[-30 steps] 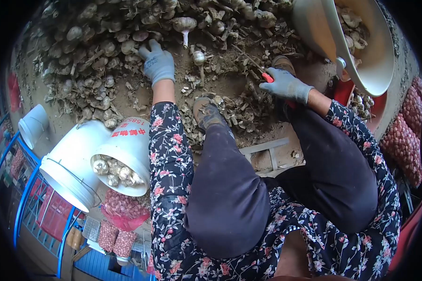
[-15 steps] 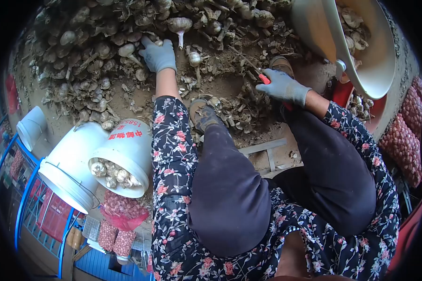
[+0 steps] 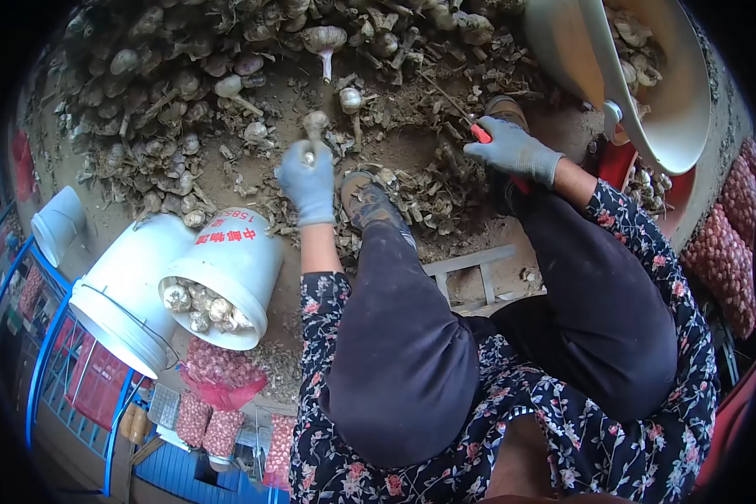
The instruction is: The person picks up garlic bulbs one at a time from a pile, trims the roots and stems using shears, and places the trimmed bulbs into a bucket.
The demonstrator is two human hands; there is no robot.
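My left hand [image 3: 307, 181], in a grey glove, is closed around garlic in front of my left shoe. One garlic bulb [image 3: 315, 124] stands out above the fingers, and a pale bit of garlic shows between them. In my gloved right hand [image 3: 512, 151] is a red-handled knife [image 3: 480, 133], its long thin blade slanting up and left over dry stalks. Part of the handle is hidden by the fist. Beyond both hands spreads a large heap of garlic [image 3: 176, 92] with dry stems. A loose garlic bulb [image 3: 351, 101] lies near my left hand.
On the left, a tipped white bucket [image 3: 227, 244] holds trimmed garlic, beside another white bucket [image 3: 126, 290]. A big pale tub [image 3: 680, 126] with garlic scraps leans at upper right. Filled net bags [image 3: 718, 265] stand far right. A metal frame [image 3: 479, 269] lies between my legs.
My left hand has drawn back from the heap towards me, bringing garlic with it. My right hand has barely shifted and keeps the knife.
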